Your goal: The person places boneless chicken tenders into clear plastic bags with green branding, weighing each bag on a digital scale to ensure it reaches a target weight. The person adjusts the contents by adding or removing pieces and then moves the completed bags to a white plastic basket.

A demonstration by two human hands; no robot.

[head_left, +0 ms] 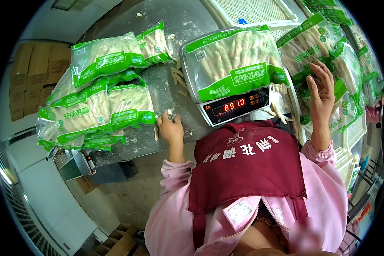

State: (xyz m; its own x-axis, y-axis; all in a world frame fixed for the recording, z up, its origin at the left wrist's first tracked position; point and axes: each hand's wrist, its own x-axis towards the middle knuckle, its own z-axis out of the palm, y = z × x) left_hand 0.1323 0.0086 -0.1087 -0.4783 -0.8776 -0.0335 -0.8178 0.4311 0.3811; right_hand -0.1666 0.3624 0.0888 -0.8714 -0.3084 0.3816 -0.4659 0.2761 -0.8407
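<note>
The metal counter (162, 91) carries a digital scale (237, 106), a green-and-clear bag (234, 55) atop it. Left of the scale, the left hand (171, 130) half curls its fingers, any grip on a white crumb (170, 112) unclear; right of it, the right hand's (322, 98) fingers part loosely, empty, by more bags (307, 42).

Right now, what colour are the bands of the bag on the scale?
The bag has green bands; best seen in the head view.
</note>
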